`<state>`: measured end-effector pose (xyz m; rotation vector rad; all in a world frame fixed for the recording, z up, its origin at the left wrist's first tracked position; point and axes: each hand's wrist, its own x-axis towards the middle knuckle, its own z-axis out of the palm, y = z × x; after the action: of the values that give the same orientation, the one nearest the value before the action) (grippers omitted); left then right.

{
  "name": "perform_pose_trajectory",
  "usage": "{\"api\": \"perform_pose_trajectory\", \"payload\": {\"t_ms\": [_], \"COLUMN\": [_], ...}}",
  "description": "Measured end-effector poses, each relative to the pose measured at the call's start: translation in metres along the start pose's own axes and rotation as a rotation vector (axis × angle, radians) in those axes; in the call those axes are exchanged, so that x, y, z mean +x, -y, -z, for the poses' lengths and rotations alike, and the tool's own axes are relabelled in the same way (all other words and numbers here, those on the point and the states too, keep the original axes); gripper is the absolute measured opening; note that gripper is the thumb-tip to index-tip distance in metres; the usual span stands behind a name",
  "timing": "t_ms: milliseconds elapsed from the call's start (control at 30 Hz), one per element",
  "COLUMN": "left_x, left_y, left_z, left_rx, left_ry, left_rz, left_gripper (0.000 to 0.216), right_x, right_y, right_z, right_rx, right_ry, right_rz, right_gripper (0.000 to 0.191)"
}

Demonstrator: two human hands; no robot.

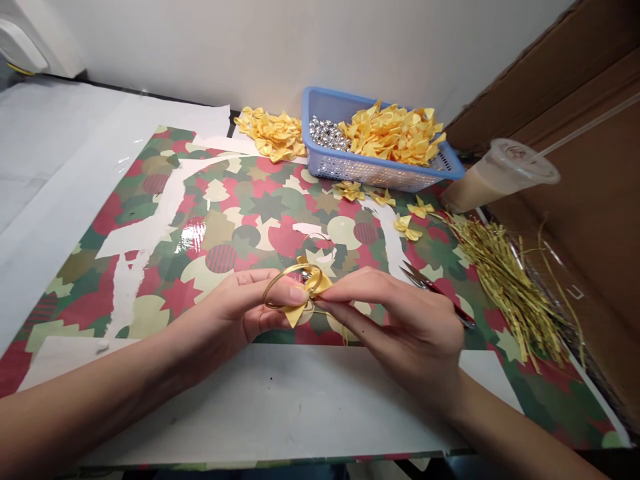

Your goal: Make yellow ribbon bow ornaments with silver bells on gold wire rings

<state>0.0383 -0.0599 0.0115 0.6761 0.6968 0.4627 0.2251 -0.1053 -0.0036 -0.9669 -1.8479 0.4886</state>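
Observation:
My left hand pinches a small yellow ribbon bow with a gold loop curling over it. My right hand meets it from the right, its fingertips closed on the same bow and on a thin gold strand. Both hands hover low over the patterned wrapping paper, near the front middle of the table. Red-handled scissors lie just behind my right hand.
A blue basket at the back holds yellow bows and silver beads. More bows are piled to its left and several lie loose in front. Gold twist ties are heaped at right, by a lidded drink cup and brown cardboard.

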Motion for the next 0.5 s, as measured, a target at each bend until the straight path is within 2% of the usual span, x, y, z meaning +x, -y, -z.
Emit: {"api": "perform_pose_trajectory", "payload": {"t_ms": [267, 400, 500], "left_x": [0.0009, 0.0003, -0.0006], "left_y": [0.0009, 0.0003, 0.0010], "left_z": [0.0025, 0.0015, 0.0010], "left_rx": [-0.003, -0.007, -0.011], "left_ry": [0.000, -0.025, -0.027], "left_rz": [-0.014, -0.019, -0.027], "left_gripper": [0.018, 0.020, 0.020], "right_x": [-0.0009, -0.0004, -0.0033], "right_y": [0.0019, 0.0030, 0.0025], "right_z": [0.0003, 0.0005, -0.0011], "right_rx": [0.068, 0.085, 0.113], "right_ry": [0.028, 0.014, -0.007], "right_rz": [-0.112, -0.134, -0.210], "right_gripper": [0.027, 0.027, 0.023]}}
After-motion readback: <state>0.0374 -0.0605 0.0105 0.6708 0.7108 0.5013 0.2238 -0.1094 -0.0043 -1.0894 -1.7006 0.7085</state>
